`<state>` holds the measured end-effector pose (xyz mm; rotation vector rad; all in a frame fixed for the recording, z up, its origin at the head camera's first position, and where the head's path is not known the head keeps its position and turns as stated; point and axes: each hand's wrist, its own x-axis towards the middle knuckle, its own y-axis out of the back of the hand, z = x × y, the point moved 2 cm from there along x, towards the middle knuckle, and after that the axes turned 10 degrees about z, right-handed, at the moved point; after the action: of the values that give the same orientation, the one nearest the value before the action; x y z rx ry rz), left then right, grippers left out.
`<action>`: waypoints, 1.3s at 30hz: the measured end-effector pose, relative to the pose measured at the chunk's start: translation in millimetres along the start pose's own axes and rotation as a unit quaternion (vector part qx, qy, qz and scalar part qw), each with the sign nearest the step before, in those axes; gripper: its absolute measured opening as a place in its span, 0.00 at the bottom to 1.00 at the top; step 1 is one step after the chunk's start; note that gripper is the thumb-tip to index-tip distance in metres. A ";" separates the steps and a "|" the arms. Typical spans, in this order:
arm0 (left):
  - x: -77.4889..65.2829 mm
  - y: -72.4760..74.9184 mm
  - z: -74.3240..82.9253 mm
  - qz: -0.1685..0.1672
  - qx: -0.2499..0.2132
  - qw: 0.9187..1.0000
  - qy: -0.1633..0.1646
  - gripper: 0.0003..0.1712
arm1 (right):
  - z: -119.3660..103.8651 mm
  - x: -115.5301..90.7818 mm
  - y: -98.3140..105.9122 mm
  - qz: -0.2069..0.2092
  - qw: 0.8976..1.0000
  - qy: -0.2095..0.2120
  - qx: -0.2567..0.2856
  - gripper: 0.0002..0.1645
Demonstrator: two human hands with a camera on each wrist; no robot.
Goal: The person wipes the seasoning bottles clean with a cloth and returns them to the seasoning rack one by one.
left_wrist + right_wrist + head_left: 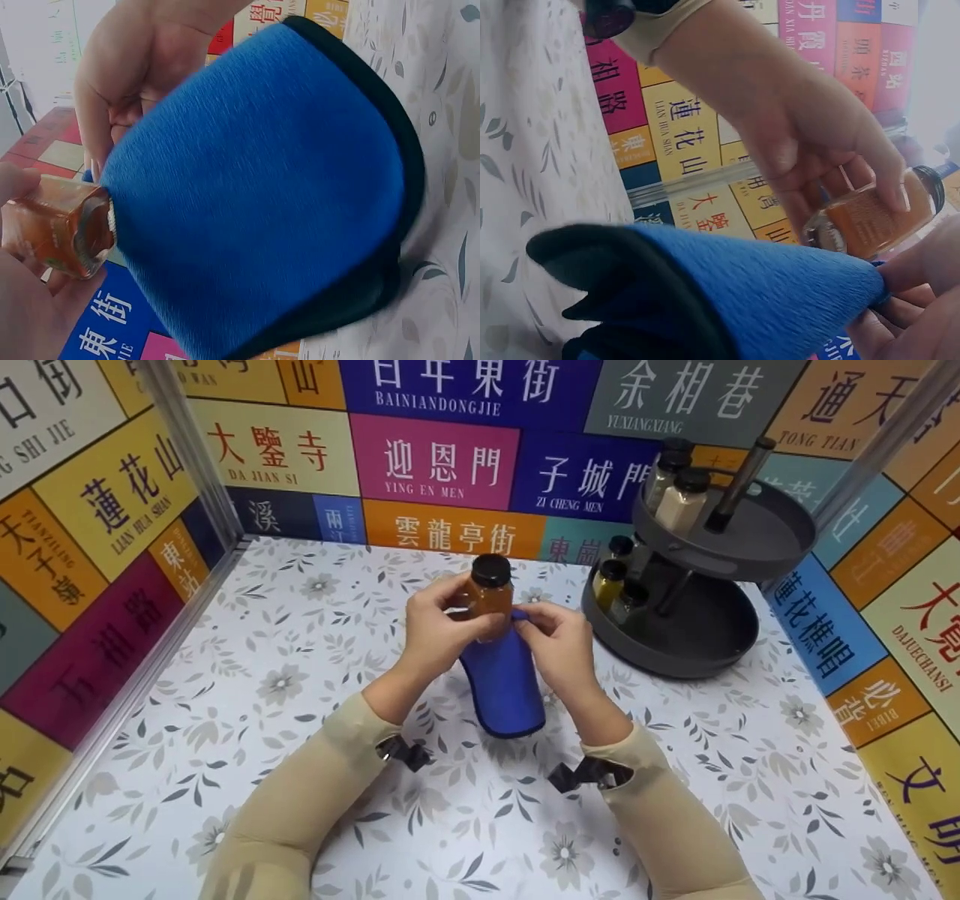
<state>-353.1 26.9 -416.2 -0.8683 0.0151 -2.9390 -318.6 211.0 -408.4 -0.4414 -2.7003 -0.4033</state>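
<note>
My left hand [442, 619] grips a small glass jar [491, 598] of orange-brown contents with a black lid, held upright above the table. In the right wrist view the fingers wrap round the jar [866, 217] below its lid. A blue cloth [506, 682] with a dark edge hangs just under the jar, pinched near its top by my right hand [559, 641] between thumb and fingers. The left wrist view shows the cloth [270, 180] spread wide, its upper end beside the jar's base [90, 232]. Whether cloth and jar touch is hard to tell.
A dark two-tier round rack [675, 652] stands at the back right. Black-lidded jars, including a pale one [682, 506], sit on its upper tier, and more small bottles [609, 585] on the lower. The table has a floral cover [562, 847]; panels with printed characters [442, 465] surround it.
</note>
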 end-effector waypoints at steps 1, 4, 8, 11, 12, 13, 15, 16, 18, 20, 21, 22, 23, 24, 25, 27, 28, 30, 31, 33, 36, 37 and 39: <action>-0.4 -1.5 -1.3 -0.011 0.004 1.000 0.003 0.28 | -1.0 1.0 2.1 0.007 1.000 -0.008 0.010 0.11; -2.5 -7.5 -7.0 -0.050 0.020 0.998 0.016 0.27 | -4.6 4.6 10.0 0.038 0.998 -0.026 0.053 0.12; -7.5 -13.8 -12.5 -0.101 0.056 0.993 0.023 0.26 | -10.8 7.9 20.8 0.067 0.991 -0.018 0.116 0.12; -10.3 -15.0 -11.1 -0.127 0.073 0.989 0.011 0.24 | -14.0 8.6 24.9 0.068 0.988 0.002 0.141 0.12; -10.6 -14.8 -9.8 -0.132 0.071 0.989 0.005 0.24 | -14.2 8.7 25.0 0.064 0.987 0.008 0.145 0.11; -10.6 -14.5 -8.3 -0.133 0.068 0.989 0.000 0.24 | -13.8 8.9 24.4 0.059 0.988 0.010 0.145 0.11; -9.7 -13.3 -6.1 -0.131 0.058 0.990 -0.007 0.24 | -11.6 9.1 22.0 0.045 0.989 0.010 0.138 0.12; -9.1 -12.2 -4.9 -0.129 0.052 0.990 -0.010 0.25 | -9.7 9.4 20.3 0.037 0.990 0.008 0.133 0.12; -7.9 -9.9 -3.4 -0.122 0.044 0.991 -0.011 0.26 | -5.8 9.9 17.1 0.022 0.992 -0.002 0.122 0.12; -6.7 -8.0 -2.6 -0.117 0.040 0.992 -0.009 0.28 | -2.6 10.3 14.5 0.010 0.994 -0.012 0.110 0.12; -6.3 -7.2 -2.0 -0.115 0.039 0.993 -0.007 0.28 | -1.4 10.5 13.6 0.005 0.994 -0.016 0.105 0.11; -5.8 -6.5 -1.3 -0.113 0.035 0.993 -0.005 0.29 | -0.1 10.8 12.8 0.002 0.995 -0.021 0.101 0.11; -5.4 -6.0 -0.8 -0.111 0.031 0.993 -0.004 0.30 | 0.7 11.0 12.3 -0.003 0.995 -0.024 0.095 0.11; -4.8 -5.6 0.1 -0.108 0.025 0.994 -0.002 0.30 | 1.0 11.0 11.7 -0.007 0.996 -0.027 0.088 0.11; -4.6 -5.2 0.7 -0.104 0.020 0.994 -0.001 0.30 | 2.1 11.1 10.8 -0.010 0.996 -0.031 0.080 0.10; -4.1 -4.0 2.2 -0.091 0.012 0.996 0.003 0.30 | 4.1 10.9 8.9 -0.018 0.997 -0.036 0.064 0.10; -3.8 -3.4 3.2 -0.082 0.009 0.997 0.004 0.30 | 4.9 10.8 7.7 -0.022 0.997 -0.038 0.056 0.10; -3.0 -2.5 4.6 -0.063 0.007 0.998 0.009 0.29 | 5.7 10.3 5.4 -0.026 0.998 -0.041 0.047 0.10; -2.8 -2.4 4.9 -0.054 0.009 0.998 0.012 0.29 | 5.8 10.0 4.7 -0.026 0.998 -0.042 0.045 0.11; -2.8 -2.4 5.3 -0.039 0.011 0.999 0.017 0.30 | 4.6 9.1 4.1 -0.023 0.998 -0.040 0.042 0.11; -4.3 -3.4 2.7 -0.032 0.021 0.999 0.015 0.30 | 0.5 7.9 6.4 -0.014 0.999 -0.035 0.033 0.11; -5.0 -4.1 1.3 -0.033 0.026 0.999 0.012 0.30 | -1.4 7.4 7.7 -0.012 0.999 -0.033 0.029 0.11; -6.0 -5.5 -2.3 -0.040 0.036 0.999 0.007 0.30 | -4.6 7.2 10.4 -0.004 0.999 -0.030 0.025 0.12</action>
<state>-349.7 32.8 -421.3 -0.8582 -0.1285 -2.9982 -319.8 220.8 -399.2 -0.4364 -2.7650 -0.3278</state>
